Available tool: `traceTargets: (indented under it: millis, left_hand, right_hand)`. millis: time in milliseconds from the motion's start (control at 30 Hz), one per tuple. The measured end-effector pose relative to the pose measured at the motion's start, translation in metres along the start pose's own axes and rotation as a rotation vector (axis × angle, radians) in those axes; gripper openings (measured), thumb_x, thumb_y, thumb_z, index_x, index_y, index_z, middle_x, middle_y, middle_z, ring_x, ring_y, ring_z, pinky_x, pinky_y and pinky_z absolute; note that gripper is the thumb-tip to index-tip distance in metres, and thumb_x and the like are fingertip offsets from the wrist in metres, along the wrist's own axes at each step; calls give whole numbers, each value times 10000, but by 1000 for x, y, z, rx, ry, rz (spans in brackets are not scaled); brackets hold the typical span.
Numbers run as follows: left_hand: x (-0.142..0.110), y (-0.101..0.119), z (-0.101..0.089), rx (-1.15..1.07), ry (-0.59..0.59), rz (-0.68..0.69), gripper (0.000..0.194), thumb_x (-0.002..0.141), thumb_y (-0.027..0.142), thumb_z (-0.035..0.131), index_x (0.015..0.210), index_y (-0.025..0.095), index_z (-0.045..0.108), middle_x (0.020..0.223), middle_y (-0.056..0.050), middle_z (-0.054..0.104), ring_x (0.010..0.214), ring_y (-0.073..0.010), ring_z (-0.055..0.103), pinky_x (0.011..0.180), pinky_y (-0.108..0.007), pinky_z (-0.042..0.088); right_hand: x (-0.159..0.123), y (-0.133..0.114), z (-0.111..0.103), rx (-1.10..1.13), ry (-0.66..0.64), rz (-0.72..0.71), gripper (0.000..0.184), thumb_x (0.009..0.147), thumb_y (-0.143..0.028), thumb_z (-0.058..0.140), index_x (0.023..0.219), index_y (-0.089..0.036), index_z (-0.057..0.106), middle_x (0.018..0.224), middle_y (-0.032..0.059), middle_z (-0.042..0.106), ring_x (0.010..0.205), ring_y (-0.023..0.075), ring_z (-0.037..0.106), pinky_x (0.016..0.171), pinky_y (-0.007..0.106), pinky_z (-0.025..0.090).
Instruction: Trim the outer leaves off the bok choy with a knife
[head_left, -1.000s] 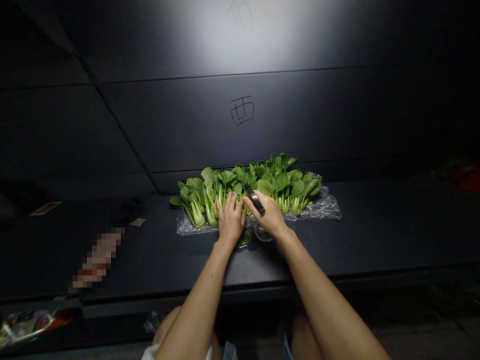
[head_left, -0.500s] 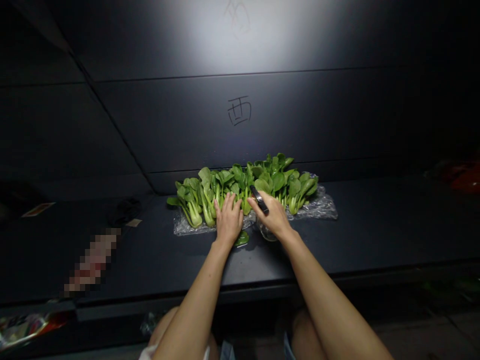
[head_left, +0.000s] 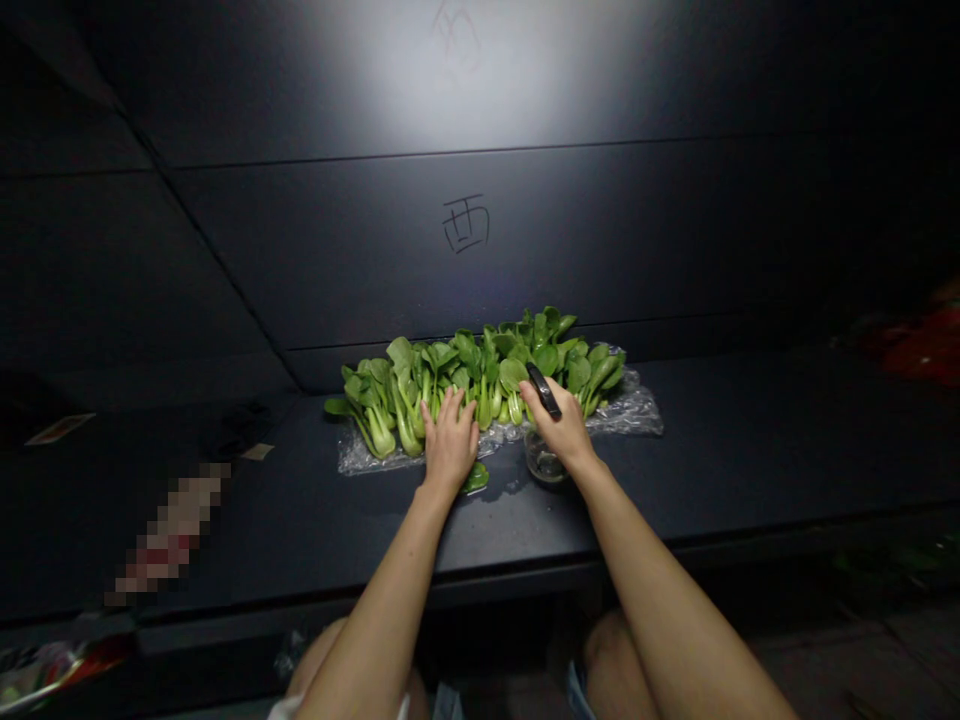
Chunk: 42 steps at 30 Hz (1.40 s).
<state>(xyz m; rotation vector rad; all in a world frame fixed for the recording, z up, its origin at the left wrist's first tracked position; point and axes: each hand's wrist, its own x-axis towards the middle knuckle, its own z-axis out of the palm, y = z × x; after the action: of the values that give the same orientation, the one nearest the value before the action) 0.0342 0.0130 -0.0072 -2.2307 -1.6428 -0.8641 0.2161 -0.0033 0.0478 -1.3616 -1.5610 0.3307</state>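
Heads of bok choy (head_left: 405,385) stand packed in a row on clear plastic wrap (head_left: 637,405), leaves up against the back panel. My left hand (head_left: 450,440) has its fingers spread at the stems in the middle of the row. Wrapped round a spray bottle (head_left: 546,460) with a black head and clear body is my right hand (head_left: 564,425), in front of the row's right part. Its fingers partly hide the bottle's neck. A loose green leaf (head_left: 476,478) lies on the wet surface beside my left wrist.
The dark shelf (head_left: 315,540) ends at a front edge above my knees. A dark panel with a handwritten character (head_left: 466,223) rises behind. On the left lie small cards (head_left: 60,429) and a blurred-out item (head_left: 171,535); a red bundle (head_left: 926,345) sits far right.
My right hand has shifted to the right with the spray bottle, showing more stems and more of the clear body. My left hand stays at the stems. The view has turned slightly.
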Motion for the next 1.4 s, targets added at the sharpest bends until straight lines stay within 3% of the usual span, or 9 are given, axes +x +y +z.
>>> traceTargets:
  millis: [600, 767, 1067, 1400]
  left_hand:
    - [0, 1, 2, 9, -13, 25, 397, 931, 200, 419, 1290, 173, 585, 1461, -151, 516, 1438, -284, 369, 1193, -637, 132]
    - [1, 4, 2, 5, -12, 45, 414, 935, 201, 425, 1328, 167, 553, 1457, -148, 523, 1434, -279, 376, 1197, -626, 134]
    - [1, 7, 3, 25, -14, 120, 387, 942, 205, 436, 1304, 180, 570, 1451, -146, 529, 1431, -285, 380, 1195, -632, 139]
    - [1, 11, 6, 27, -41, 179, 403, 940, 198, 439, 1326, 171, 550, 1469, -154, 507, 1443, -283, 359, 1192, -639, 143]
  right_hand:
    - [3, 15, -16, 9, 100, 64, 466, 890, -603, 427, 821, -194, 640, 727, 85, 675, 721, 235, 640, 659, 301, 430]
    - [3, 19, -22, -28, 126, 132, 457, 894, -589, 421, 733, -206, 613, 706, 98, 681, 694, 232, 642, 653, 304, 429]
    - [2, 21, -31, -129, 112, 133, 432, 897, -570, 416, 739, -209, 592, 670, 72, 649, 637, 209, 598, 583, 279, 357]
    - [0, 26, -38, -159, 141, 161, 437, 909, -549, 405, 739, -209, 619, 755, 108, 705, 744, 234, 656, 650, 284, 401]
